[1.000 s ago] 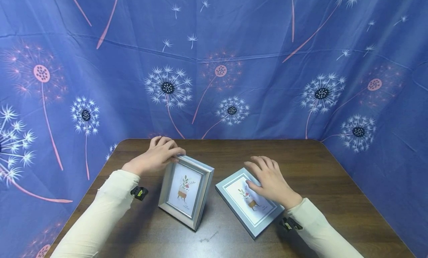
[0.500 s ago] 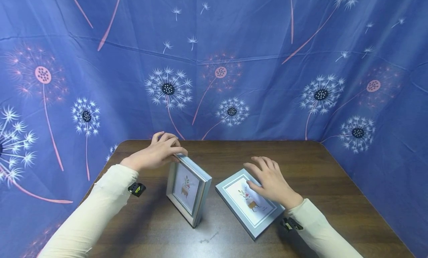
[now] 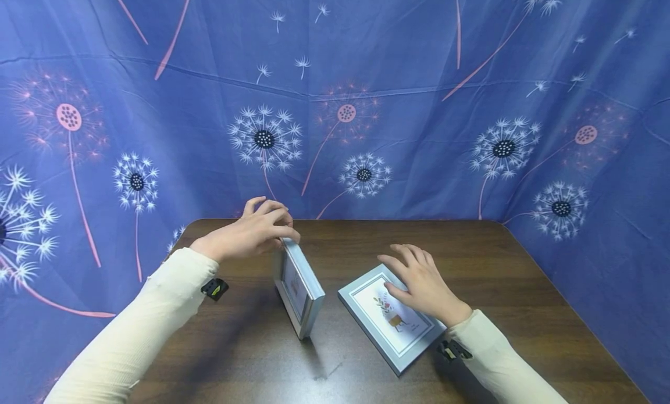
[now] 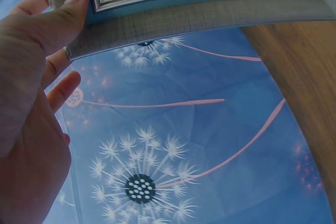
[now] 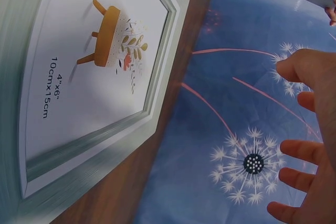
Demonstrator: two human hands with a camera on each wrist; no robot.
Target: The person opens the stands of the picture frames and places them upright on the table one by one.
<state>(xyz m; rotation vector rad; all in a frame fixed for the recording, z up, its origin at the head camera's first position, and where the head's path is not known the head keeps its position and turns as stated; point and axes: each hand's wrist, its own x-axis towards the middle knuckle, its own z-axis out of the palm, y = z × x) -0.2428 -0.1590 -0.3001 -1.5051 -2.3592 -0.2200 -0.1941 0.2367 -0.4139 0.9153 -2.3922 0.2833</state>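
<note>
My left hand (image 3: 253, 232) grips a silver picture frame (image 3: 305, 276) by its top corner, thumb on the front and fingers behind. In the head view that frame stands nearly upright, turned so its picture is seen at a steep slant. The left wrist view shows the thumb pressing its grey border (image 4: 173, 24). A light blue-green picture frame (image 3: 361, 320) lies face up on the table to the right. Over it hovers my right hand (image 3: 426, 285), fingers loosely spread and holding nothing. In the right wrist view, a gap separates the fingers from this frame (image 5: 173, 40).
Both frames are on a dark brown wooden table (image 3: 471, 247) with rounded far corners. A blue cloth (image 3: 429, 142) printed with dandelions hangs behind the table and along its sides. Each wrist carries a small black camera strap.
My left hand has swung the silver frame round, so its front now faces more to the left and its side edge shows. The right hand and the blue-green frame have stayed almost still.
</note>
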